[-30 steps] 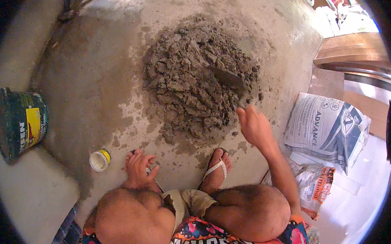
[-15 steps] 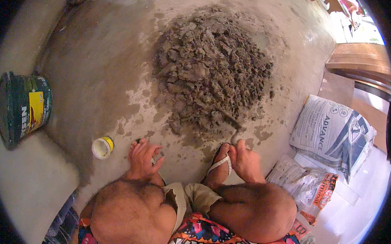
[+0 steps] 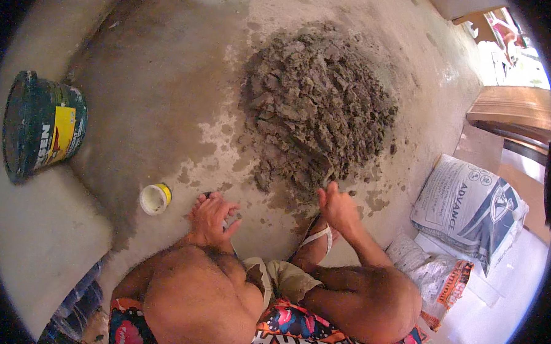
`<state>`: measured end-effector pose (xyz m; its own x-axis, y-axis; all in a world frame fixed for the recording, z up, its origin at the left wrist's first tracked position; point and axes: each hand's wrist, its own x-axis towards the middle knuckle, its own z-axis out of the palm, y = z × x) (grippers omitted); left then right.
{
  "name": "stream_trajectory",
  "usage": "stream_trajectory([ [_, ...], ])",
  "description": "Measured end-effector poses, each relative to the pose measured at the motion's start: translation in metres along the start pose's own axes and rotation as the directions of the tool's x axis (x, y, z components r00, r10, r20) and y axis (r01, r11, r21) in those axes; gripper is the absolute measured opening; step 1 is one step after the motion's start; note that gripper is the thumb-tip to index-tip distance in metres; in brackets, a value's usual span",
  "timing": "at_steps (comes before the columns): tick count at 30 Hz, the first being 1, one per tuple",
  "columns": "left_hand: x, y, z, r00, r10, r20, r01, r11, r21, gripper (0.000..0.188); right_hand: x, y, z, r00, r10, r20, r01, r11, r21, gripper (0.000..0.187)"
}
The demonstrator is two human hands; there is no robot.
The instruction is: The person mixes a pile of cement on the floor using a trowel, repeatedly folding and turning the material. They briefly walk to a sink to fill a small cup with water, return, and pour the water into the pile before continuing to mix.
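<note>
A heap of wet grey-brown mortar (image 3: 322, 88) lies on the concrete floor in front of my feet. My right hand (image 3: 338, 204) is closed round the handle of a trowel (image 3: 320, 155), at the heap's near edge. Its blade is pushed into the mortar and partly hidden by it. My left hand (image 3: 214, 215) hangs loosely over my left foot, with its fingers somewhat spread and nothing in them. Just left of that hand, a small white tub (image 3: 155, 199) with a yellow band stands on the floor.
A dark green bucket (image 3: 44, 125) with a yellow label sits at the left. On the right are a grey-and-white cement bag (image 3: 464, 208) and a crumpled bag with orange print (image 3: 440, 277), near a wooden piece (image 3: 512, 108). Wet patches mark the floor.
My right hand has moved forward and the trowel has gone deeper into the mortar. My left hand keeps its pose. The whole view has shifted slightly.
</note>
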<state>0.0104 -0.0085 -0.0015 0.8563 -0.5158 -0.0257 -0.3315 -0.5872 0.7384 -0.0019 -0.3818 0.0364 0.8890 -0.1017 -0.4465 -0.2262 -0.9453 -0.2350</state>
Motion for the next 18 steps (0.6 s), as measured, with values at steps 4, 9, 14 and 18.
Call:
stream_trajectory([
  [4, -0.014, -0.007, 0.013, 0.997, -0.062, -0.044, 0.059, 0.995, -0.080, 0.033, -0.022, -0.008, -0.052, 0.995, -0.063, -0.076, 0.061, 0.998, -0.021, 0.041],
  [9, -0.018, -0.010, 0.007, 0.989, 0.038, -0.140, -0.038, 0.999, 0.008, 0.019, -0.044, -0.019, -0.049, 0.970, -0.151, 0.190, 0.054, 0.898, 0.438, 0.044],
  [14, 0.006, 0.003, 0.002, 0.976, 0.136, -0.171, -0.139, 0.990, -0.001, 0.015, -0.052, -0.025, -0.006, 0.901, -0.309, 0.304, 0.113, 0.844, 0.524, 0.046],
  [18, -0.015, -0.022, 0.026, 0.972, 0.090, -0.217, -0.097, 0.995, -0.025, 0.012, -0.047, -0.032, 0.014, 0.879, -0.293, 0.375, 0.086, 0.873, 0.481, 0.048],
])
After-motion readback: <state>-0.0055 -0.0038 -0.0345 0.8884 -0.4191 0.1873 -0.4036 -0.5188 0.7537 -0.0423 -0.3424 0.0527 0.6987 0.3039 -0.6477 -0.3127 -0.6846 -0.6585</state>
